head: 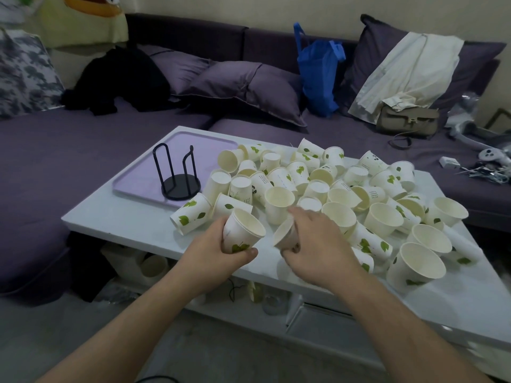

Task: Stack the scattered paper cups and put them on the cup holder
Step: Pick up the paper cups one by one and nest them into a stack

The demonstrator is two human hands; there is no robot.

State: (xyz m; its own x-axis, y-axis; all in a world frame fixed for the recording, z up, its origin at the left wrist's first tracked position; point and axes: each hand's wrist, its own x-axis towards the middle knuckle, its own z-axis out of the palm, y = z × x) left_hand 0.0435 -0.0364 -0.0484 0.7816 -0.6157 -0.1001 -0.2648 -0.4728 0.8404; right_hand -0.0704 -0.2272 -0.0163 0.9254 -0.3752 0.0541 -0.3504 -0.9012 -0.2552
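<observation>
Several white paper cups [326, 189] with green leaf prints lie scattered across the white table [124, 217], some upright, some on their sides. My left hand [213, 252] grips a short stack of nested cups [243, 233], tilted with its mouth to the upper right. My right hand [318, 244] holds a single cup [284, 236] just right of that stack, its mouth facing left. The black wire cup holder [178, 175] stands empty on a lilac tray [193, 145] at the table's far left.
A purple sofa [83, 150] with cushions wraps behind and left of the table. On it sit a blue bag [318, 76], a grey handbag [407, 121], black clothing [119, 81] and a white garment [409, 70]. Floor and a lower shelf lie below the table's front edge.
</observation>
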